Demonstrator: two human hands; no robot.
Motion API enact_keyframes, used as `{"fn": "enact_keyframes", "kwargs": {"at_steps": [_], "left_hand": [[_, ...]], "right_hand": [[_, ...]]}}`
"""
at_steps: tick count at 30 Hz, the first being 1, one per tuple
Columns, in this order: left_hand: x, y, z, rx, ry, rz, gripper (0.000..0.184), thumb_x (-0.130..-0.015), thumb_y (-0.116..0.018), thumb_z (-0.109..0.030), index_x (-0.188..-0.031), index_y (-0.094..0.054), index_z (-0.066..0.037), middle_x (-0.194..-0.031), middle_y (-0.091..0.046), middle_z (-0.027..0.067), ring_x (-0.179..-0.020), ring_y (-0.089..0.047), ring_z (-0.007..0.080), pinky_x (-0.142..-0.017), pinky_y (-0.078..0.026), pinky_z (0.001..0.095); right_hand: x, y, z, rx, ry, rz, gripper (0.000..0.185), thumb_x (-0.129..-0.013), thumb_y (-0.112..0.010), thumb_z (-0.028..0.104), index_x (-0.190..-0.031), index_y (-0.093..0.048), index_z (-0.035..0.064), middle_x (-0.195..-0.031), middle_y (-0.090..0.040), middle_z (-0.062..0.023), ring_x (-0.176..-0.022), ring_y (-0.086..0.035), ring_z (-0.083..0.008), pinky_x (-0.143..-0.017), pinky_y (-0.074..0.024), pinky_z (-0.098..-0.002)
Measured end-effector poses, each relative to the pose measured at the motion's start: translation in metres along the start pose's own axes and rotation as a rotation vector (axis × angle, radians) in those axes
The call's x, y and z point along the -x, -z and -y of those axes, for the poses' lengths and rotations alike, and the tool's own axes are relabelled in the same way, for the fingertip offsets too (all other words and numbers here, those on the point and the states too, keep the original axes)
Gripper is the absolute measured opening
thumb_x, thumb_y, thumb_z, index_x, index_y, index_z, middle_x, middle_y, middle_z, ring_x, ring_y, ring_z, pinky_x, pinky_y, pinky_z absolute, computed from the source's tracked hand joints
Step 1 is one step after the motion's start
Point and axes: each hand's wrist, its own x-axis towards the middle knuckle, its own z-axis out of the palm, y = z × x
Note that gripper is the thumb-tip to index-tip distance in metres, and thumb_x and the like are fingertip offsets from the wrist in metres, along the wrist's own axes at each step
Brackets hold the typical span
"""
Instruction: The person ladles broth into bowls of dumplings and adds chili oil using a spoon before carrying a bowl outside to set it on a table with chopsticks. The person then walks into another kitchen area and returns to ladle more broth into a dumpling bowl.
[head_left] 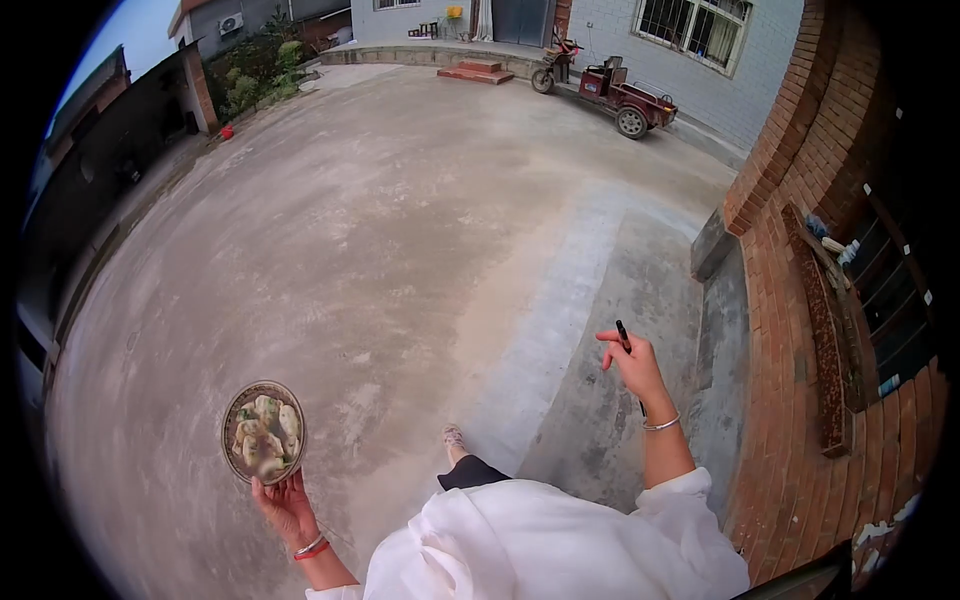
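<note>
My left hand (289, 510) grips the near edge of a round bowl (228, 437) with a dark patterned rim, holding it out at the lower left. Pale dumpling-like pieces of food (268, 432) with bits of green lie in it. At the right, my right hand (635, 368) is raised, closed around slim black chopsticks (623, 336). One end sticks up past the fingers and the other shows below by the wrist. The index finger points left. Whether there is one stick or two I cannot make out. The right hand is well apart from the bowl.
Concrete ground (380, 230) spreads ahead. A brick wall (790, 420) with a wooden ledge (826, 330) runs close along the right. Farther off are a red cargo tricycle (628, 95), red steps (476, 71) and a pale building (740, 90). Plants (250, 85) grow at the far left.
</note>
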Motion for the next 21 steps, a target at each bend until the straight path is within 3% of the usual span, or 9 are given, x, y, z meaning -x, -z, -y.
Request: {"fn": "enact_keyframes", "kwargs": {"at_steps": [7, 11, 14, 15, 18, 21], "left_hand": [[-0.226, -0.046, 0.092, 0.056, -0.059, 0.012, 0.068, -0.082, -0.069, -0.039, -0.129, -0.045, 0.003, -0.131, -0.049, 0.0156, -0.119, -0.050, 0.0274, -0.104, -0.042, 0.0408], [-0.342, -0.118, 0.116, 0.038, -0.051, 0.015, 0.072, -0.080, -0.072, -0.038, -0.128, -0.042, 0.007, -0.129, -0.047, 0.0182, -0.119, -0.049, 0.0300, -0.105, -0.043, 0.0446], [-0.447, -0.154, 0.138, 0.030, -0.038, 0.035, 0.067, -0.083, -0.067, -0.040, -0.129, -0.044, 0.003, -0.129, -0.050, 0.0155, -0.118, -0.051, 0.0281, -0.102, -0.045, 0.0429], [-0.482, -0.167, 0.146, 0.031, -0.044, 0.034, 0.067, -0.083, -0.067, -0.040, -0.129, -0.044, 0.003, -0.128, -0.050, 0.0155, -0.118, -0.051, 0.0281, -0.102, -0.045, 0.0429], [-0.582, -0.213, 0.176, 0.034, -0.056, 0.054, 0.065, -0.084, -0.067, -0.039, -0.128, -0.044, 0.004, -0.128, -0.050, 0.0159, -0.118, -0.051, 0.0281, -0.103, -0.044, 0.0429], [-0.694, -0.271, 0.196, 0.029, -0.050, 0.118, 0.064, -0.085, -0.066, -0.038, -0.127, -0.044, 0.005, -0.129, -0.049, 0.0167, -0.118, -0.051, 0.0281, -0.104, -0.043, 0.0427]], "right_hand": [[-0.230, -0.116, 0.000, -0.060, 0.103, -0.012, 0.024, -0.094, -0.049, 0.012, -0.106, -0.066, -0.0018, -0.059, -0.057, 0.0006, -0.057, -0.043, -0.0045, -0.056, -0.0330, -0.0229], [-0.367, -0.172, 0.091, -0.033, 0.264, 0.113, 0.023, -0.095, -0.052, 0.014, -0.106, -0.066, -0.0006, -0.060, -0.058, 0.0003, -0.056, -0.045, -0.0049, -0.053, -0.0325, -0.0227], [-0.465, -0.205, 0.166, 0.114, 0.527, 0.192, 0.019, -0.090, -0.058, 0.005, -0.108, -0.064, 0.0029, -0.063, -0.056, -0.0012, -0.059, -0.053, -0.0085, -0.054, -0.0395, -0.0235], [-0.500, -0.219, 0.179, 0.163, 0.679, 0.171, 0.031, -0.080, -0.062, -0.004, -0.110, -0.063, 0.0047, -0.065, -0.058, -0.0039, -0.057, -0.057, -0.0131, -0.051, -0.0428, -0.0255], [-0.594, -0.255, 0.228, 0.451, 1.068, 0.080, 0.043, -0.072, -0.064, -0.006, -0.114, -0.061, 0.0042, -0.070, -0.063, -0.0057, -0.056, -0.059, -0.0168, -0.047, -0.0433, -0.0282], [-0.684, -0.302, 0.274, 0.703, 1.196, 0.010, 0.048, -0.070, -0.064, -0.003, -0.117, -0.060, 0.0029, -0.074, -0.064, -0.0056, -0.053, -0.059, -0.0190, -0.043, -0.0424, -0.0294]]}}
